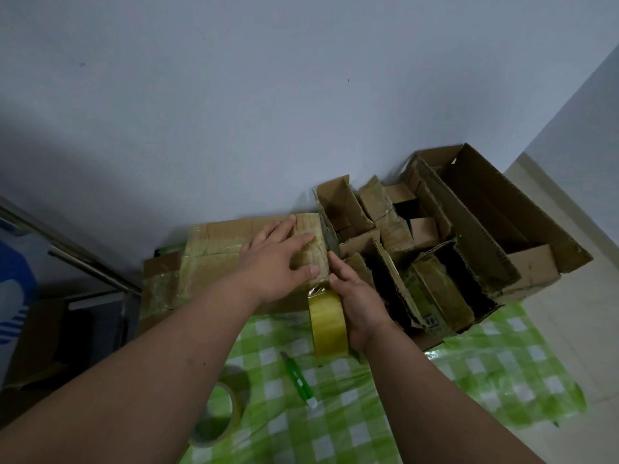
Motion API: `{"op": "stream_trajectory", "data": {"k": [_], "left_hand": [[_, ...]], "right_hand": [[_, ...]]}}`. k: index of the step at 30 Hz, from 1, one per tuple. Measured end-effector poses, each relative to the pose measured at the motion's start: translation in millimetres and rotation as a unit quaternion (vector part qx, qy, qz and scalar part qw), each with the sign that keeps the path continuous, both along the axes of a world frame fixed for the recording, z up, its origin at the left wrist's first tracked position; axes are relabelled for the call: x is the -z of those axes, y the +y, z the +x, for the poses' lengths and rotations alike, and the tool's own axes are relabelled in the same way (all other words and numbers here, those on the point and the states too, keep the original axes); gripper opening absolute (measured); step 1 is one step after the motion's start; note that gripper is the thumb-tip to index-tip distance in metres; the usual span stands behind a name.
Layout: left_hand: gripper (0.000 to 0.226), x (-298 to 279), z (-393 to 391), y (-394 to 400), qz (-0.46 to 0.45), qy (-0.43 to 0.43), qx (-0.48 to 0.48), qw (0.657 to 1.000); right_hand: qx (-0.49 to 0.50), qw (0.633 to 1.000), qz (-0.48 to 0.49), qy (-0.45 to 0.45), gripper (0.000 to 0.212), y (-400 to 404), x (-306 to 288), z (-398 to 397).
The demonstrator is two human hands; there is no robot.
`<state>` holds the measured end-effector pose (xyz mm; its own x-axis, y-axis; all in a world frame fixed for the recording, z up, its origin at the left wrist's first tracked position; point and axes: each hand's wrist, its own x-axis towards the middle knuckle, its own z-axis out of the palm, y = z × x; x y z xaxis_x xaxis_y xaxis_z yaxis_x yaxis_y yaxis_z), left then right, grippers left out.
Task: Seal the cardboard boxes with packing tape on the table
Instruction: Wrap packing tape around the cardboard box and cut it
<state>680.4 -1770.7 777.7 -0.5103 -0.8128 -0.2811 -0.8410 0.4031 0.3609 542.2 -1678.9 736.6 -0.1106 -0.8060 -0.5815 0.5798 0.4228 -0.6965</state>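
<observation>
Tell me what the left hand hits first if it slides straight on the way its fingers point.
Likely the open box standing just past the fingertips of the left hand, which lies flat on the taped box. Depth is unclear.

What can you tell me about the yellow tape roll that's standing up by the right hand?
The yellow tape roll stands on edge on the green checked tablecloth, at the near side of the taped cardboard box. It is a wide roll of glossy, translucent yellowish packing tape. A strip runs from its top up onto the box's end. The right hand rests against its right side, fingers reaching toward the box edge; whether they curl round the roll is unclear. The left hand presses the tape flat on the box.
</observation>
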Motion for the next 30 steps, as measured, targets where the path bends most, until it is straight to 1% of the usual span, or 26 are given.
{"op": "stream_trajectory", "data": {"k": [2,4,6,8,11,14,18,21,23,27,29,30], "left_hand": [[0.064,1.7,-0.7,0.9,-0.006,-0.004,-0.003,1.0],[0.063,2.1,-1.3,3.0,-0.015,-0.001,-0.011,1.0],[0.063,2.1,-1.8,6.7,-0.026,0.008,-0.02,0.999],[0.063,2.1,-1.4,9.6,-0.038,0.029,-0.023,0.999],[0.056,1.0,-0.3,11.0,-0.052,0.058,-0.023,0.997],[0.047,0.7,1.6,14.5,-0.057,0.043,0.006,0.997],[0.064,-0.6,6.4,14.2,-0.012,0.015,0.036,0.999],[0.066,1.0,5.7,10.5,-0.02,0.008,0.044,0.999],[0.064,1.9,3.8,10.1,-0.018,0.013,0.04,0.999],[0.063,3.0,2.4,8.2,-0.01,0.014,0.032,0.999],[0.062,3.8,2.1,6.6,-0.007,0.004,0.03,1.0],[0.062,3.8,1.8,6.0,-0.007,0.003,0.029,1.0]], "right_hand": [[0.004,0.999,0.002,0.046,0.041,-1.6,0.9,-0.2],[0.013,0.994,0.005,0.11,0.033,0.3,3.9,-0.2],[0.011,0.98,0.015,0.197,0.02,6.3,7.6,1.0],[0.022,0.967,0.017,0.254,0.015,17.3,8.7,4.0],[0.035,0.965,-0.02,0.258,0.031,36.4,5.6,11.3],[-0.005,0.966,-0.056,0.253,0.036,47.5,3.5,18.2],[-0.041,0.97,-0.062,0.231,0.038,53.6,8.8,18.2],[-0.05,0.968,-0.063,0.238,0.048,58.5,14.9,21.7],[-0.048,0.967,-0.062,0.242,0.044,61.5,16.6,23.6],[-0.047,0.965,-0.063,0.252,0.026,62.8,15.5,27.1],[-0.048,0.958,-0.064,0.275,0.014,62.6,15.2,29.3],[-0.047,0.953,-0.058,0.293,0.014,62.8,16.5,30.0]]}}
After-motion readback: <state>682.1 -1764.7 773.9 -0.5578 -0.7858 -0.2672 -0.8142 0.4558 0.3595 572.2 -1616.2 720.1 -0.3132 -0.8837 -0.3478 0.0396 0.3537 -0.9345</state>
